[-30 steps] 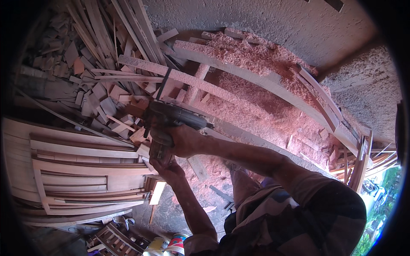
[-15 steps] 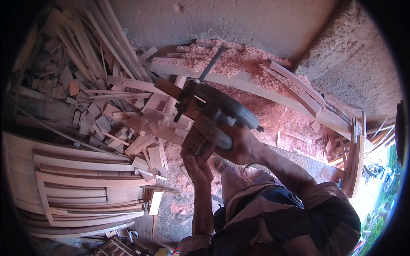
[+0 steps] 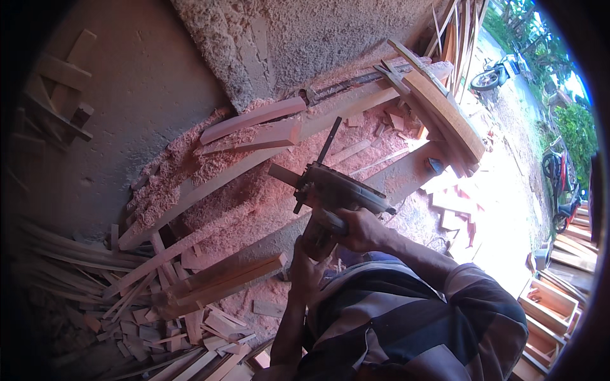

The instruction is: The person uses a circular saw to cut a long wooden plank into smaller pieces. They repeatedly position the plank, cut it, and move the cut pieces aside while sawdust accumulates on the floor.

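1. While both hands hold the power tool (image 3: 346, 187) at the centre of the frame, its thin metal bar (image 3: 329, 141) projects toward the upper middle.
2. Right hand (image 3: 361, 228): fingers clamped around the tool's curved handle. Left hand (image 3: 309, 265): fingers and thumb clasped on the tool's lower end, close to the shirt (image 3: 413, 317).
3. Edges: a long beam (image 3: 219, 179) runs diagonally from lower left to upper right, above the tool in view. A wide plank (image 3: 406, 174) passes beneath the tool. The vertical gap between tool and plank cannot be judged.
4. Room for moving: sunlit ground (image 3: 505, 184) opens at the right. On the left, a block of wood (image 3: 235, 279) lies near the left hand, with loose offcuts (image 3: 162, 330) filling the lower left.
5. Surroundings: a wall (image 3: 152, 95) occupies the upper left; a motorbike (image 3: 488, 77) stands outdoors at upper right, near green leaves (image 3: 575, 130).
6. Materials: fluffy pink shavings (image 3: 235, 197) cover the area between the beams; stacked boards (image 3: 445, 120) at upper right have straight and curved edges; the wall is pitted; the tool body is dark and rounded.
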Demonstrator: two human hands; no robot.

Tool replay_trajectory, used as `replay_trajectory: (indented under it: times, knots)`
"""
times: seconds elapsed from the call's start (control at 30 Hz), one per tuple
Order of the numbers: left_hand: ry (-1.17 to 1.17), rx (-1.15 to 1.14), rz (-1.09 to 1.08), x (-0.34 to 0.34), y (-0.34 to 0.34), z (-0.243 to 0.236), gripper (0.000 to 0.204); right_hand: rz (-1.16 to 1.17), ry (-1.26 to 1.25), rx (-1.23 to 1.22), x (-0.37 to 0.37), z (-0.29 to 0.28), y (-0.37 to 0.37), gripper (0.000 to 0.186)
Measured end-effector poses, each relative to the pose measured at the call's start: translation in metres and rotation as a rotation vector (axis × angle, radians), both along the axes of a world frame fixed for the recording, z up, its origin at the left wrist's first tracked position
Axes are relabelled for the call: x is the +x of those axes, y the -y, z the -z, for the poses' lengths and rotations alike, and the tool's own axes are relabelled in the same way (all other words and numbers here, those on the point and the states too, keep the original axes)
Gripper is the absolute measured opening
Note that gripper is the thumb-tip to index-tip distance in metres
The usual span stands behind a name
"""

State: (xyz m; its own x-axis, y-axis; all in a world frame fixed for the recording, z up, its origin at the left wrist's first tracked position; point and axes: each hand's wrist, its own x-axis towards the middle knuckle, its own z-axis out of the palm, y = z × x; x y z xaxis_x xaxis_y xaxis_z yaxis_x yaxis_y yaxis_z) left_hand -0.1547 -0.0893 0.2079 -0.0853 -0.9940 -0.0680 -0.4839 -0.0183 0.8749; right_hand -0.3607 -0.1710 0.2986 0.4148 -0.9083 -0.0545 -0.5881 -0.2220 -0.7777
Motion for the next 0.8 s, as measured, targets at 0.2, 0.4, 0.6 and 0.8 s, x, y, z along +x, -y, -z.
replay_trajectory:
  times: [0.2,0.4,0.6,0.8]
  knots:
    - [0.249,-0.091,0.149,-0.058,0.032,0.084,0.089,0.091,-0.123,-0.061,-0.054,0.058,0.003,0.048]
    - [0.555,-0.197,0.123,-0.114,0.043,0.115,0.097,0.150,-0.119,-0.080,-0.100,0.092,0.004,0.052]
    - [0.369,-0.098,0.184,-0.109,0.053,0.110,0.092,0.207,-0.148,-0.056,-0.094,0.108,-0.007,0.047]
    - [0.173,0.020,0.345,-0.053,0.061,0.068,0.082,0.235,-0.134,-0.179,-0.076,0.113,-0.016,0.043]
